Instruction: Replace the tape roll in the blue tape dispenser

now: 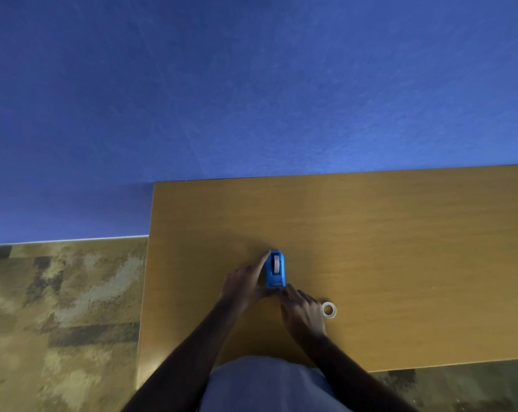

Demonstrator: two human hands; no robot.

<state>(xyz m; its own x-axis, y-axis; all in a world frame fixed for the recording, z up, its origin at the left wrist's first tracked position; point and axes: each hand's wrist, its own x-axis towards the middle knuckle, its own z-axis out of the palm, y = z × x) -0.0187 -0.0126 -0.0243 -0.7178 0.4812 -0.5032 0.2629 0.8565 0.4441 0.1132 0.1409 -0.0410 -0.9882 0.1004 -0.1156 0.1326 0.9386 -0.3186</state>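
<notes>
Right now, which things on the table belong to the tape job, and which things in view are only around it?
For the job:
- blue tape dispenser, left hand against its side, right hand at its near end
- roll sitting in the dispenser
- loose tape roll flat beside the right hand

Only around:
- wooden table
- blue wall
- patterned floor

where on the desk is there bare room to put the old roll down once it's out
The desk is bare on its whole right side beyond the loose tape roll, and across the far strip between the blue tape dispenser and the wall. It is crowded only at the near middle, where the left hand and right hand work.
</notes>
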